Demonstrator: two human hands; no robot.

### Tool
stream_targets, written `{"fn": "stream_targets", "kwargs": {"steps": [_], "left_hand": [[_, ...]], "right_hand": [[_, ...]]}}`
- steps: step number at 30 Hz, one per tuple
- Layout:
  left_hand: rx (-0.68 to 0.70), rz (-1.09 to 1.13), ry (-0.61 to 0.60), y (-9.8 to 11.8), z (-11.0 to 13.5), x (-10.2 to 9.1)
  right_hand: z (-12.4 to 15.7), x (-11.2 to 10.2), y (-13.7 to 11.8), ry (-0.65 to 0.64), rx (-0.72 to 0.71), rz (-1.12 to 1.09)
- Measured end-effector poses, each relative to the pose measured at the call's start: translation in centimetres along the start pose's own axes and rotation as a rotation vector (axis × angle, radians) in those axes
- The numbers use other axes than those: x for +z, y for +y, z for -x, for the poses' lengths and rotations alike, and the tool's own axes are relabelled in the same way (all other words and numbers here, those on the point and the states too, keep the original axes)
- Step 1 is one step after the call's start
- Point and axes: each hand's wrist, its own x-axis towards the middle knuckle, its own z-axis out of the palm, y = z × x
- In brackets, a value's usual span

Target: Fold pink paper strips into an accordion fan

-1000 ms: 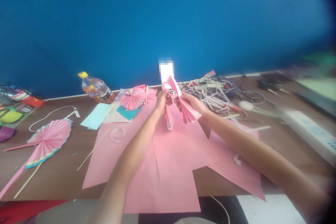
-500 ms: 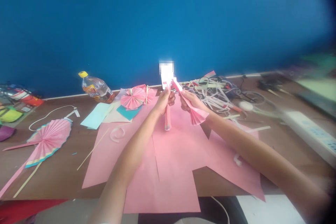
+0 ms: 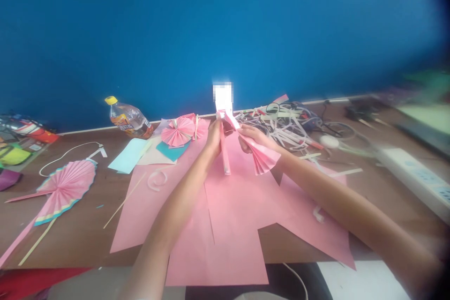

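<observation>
My left hand [image 3: 215, 136] is closed on a narrow strip of pleated pink paper [image 3: 225, 154], which hangs down beside the fingers. In my right hand [image 3: 253, 136] is a pink pleated paper fan [image 3: 264, 158], its lower end spread toward my wrist. The upper ends of the two pleated pieces come close together between my hands; whether they are joined I cannot make out. Large pink paper sheets [image 3: 239, 215] lie on the table below both hands.
Left lie a finished-looking pink fan [image 3: 72, 183], a plastic bottle [image 3: 128, 119], pink rosettes [image 3: 178, 131] and light blue paper [image 3: 128, 155]. A tangle of paper strips [image 3: 284, 126] sits behind my right hand. A white power strip [image 3: 415, 178] is at far right, against brown tabletop [image 3: 87, 239].
The fan in my right hand has spread wider at its lower end. My left fingers have shifted slightly left on the pleated strip, whose upper part now shows more.
</observation>
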Motion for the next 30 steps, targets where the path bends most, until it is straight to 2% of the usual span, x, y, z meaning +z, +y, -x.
{"fn": "stream_targets", "kwargs": {"steps": [4,6,9,12,15,20,23,25,28,30], "left_hand": [[-0.002,-0.006,0.034,0.2,0.3,0.9],[0.024,-0.049,0.081,0.3,0.6,1.2],[0.08,-0.113,0.075,0.2,1.0,1.5],[0.123,-0.171,0.055,0.0,1.4,1.7],[0.16,-0.227,0.07,0.0,1.6,1.8],[0.249,-0.295,0.011,0.1,2.4,2.4],[0.225,-0.35,-0.074,0.1,3.4,3.2],[0.219,-0.376,-0.114,0.0,3.9,3.6],[0.174,-0.374,-0.126,-0.2,3.9,3.8],[0.101,-0.331,-0.109,-0.2,3.5,3.6]], "right_hand": [[0.2,0.4,0.2,0.011,0.069,0.108],[0.2,0.7,0.6,0.037,0.105,0.166],[0.0,0.8,1.2,0.043,0.135,0.324],[-0.2,0.2,1.3,0.033,0.133,0.519],[-0.1,-0.5,0.5,0.078,0.116,0.649],[0.1,-0.7,-1.3,0.242,-0.105,0.569],[0.2,-0.1,-1.8,0.277,-0.205,0.483],[0.3,0.1,-1.9,0.357,-0.249,0.439],[0.3,-0.1,-2.2,0.492,-0.29,0.38],[0.4,-0.6,-2.7,0.53,-0.33,0.35]]}}
